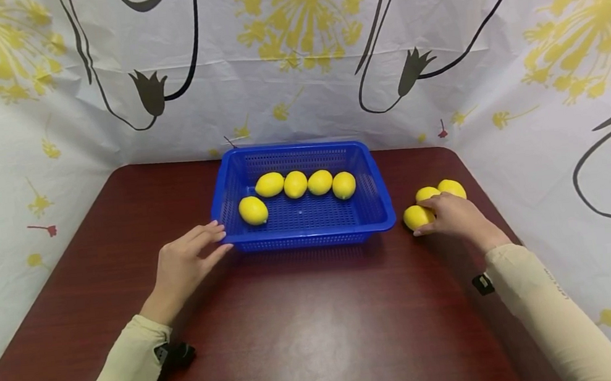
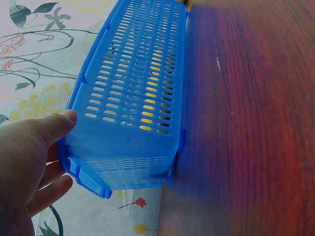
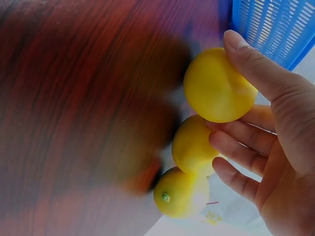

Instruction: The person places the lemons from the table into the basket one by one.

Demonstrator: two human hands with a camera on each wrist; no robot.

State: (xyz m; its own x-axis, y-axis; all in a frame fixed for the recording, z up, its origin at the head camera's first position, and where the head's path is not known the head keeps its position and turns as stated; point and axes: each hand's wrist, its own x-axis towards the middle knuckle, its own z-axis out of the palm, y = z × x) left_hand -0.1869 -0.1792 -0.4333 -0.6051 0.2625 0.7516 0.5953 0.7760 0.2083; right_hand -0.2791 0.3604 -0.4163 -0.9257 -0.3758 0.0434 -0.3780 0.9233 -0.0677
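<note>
A blue plastic basket [image 1: 301, 233] stands on the table with several yellow lemons [image 1: 295, 184] inside, most in a row at the back and one at the left. My left hand [image 1: 187, 262] holds its near left corner; in the left wrist view the thumb [image 2: 61, 124] lies on one side of the rim and the fingers on the other. To the right of the basket, my right hand [image 1: 456, 215] grips the nearest lemon [image 3: 216, 86] of a group of three, thumb on one side and fingers behind. Two more lemons [image 3: 189, 147] lie beside those fingers, partly hidden by the hand in the head view.
The dark red-brown wooden table [image 1: 308, 320] runs beneath everything. A white patterned sheet [image 1: 284, 93] with yellow flowers and dark stems hangs behind the table and along both sides. The right-hand lemons lie close to the table's right edge.
</note>
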